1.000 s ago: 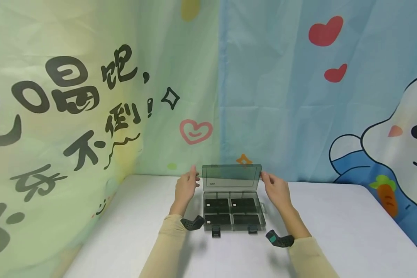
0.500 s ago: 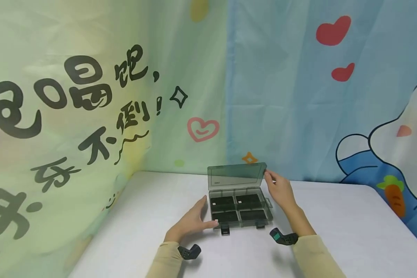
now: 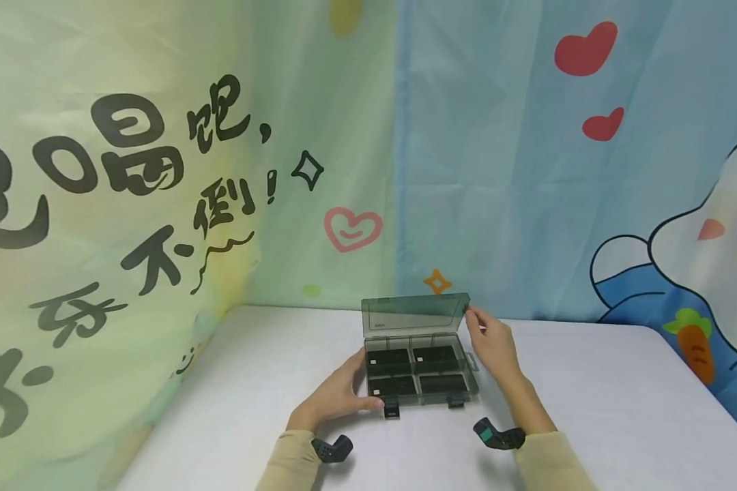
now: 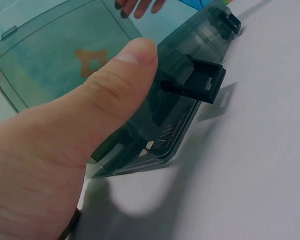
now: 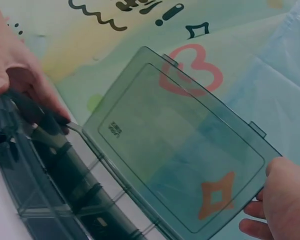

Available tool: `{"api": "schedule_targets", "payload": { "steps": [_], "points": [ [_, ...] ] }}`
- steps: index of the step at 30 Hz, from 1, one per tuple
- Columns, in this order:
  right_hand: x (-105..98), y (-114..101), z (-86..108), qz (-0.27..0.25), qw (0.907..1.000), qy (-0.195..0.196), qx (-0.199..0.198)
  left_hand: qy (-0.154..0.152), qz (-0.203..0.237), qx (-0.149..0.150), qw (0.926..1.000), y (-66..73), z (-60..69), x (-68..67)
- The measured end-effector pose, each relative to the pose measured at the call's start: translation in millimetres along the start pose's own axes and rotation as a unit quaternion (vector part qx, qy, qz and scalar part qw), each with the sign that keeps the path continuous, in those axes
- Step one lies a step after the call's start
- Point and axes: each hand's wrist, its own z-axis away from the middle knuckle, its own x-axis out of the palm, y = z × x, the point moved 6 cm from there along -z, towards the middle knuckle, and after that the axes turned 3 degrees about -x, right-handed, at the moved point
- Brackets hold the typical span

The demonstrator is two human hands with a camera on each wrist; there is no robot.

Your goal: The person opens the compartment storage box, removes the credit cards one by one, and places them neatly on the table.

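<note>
A smoky see-through plastic organizer box lies on the white table, its hinged lid raised and leaning back. Several black items fill its compartments; their kind is unclear. My left hand grips the left side, with the thumb over the front corner and the fingers along the outer wall. At the lid's upper right corner, my right hand pinches the edge between thumb and fingers. Two black latches hang unfastened at the front.
The white tabletop spreads out around the box. Behind it hangs a printed cloth backdrop, close to the raised lid. A dark device is strapped to the left wrist, another to the right.
My left hand has come down from beside the lid's left edge to grip the box's left front corner. The right hand stays on the lid corner, and the box has turned slightly.
</note>
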Motion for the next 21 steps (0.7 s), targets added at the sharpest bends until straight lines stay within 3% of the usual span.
{"api": "schedule_targets", "payload": {
  "steps": [6, 16, 21],
  "points": [
    [5.4, -0.8, 7.3, -0.010, 0.9999, -0.008, -0.001, -0.005, 0.002, -0.019, 0.9998, -5.9, 0.0, 0.4],
    [8.2, 1.6, -2.5, 0.009, 0.9994, -0.024, -0.023, -0.012, 0.005, -0.022, 0.9997, -12.5, -0.2, -2.6],
    [12.2, 3.5, -8.1, 0.007, 0.9981, -0.052, -0.031, -0.014, 0.019, -0.022, 0.9995, -15.4, -0.9, -4.2]
  ]
}}
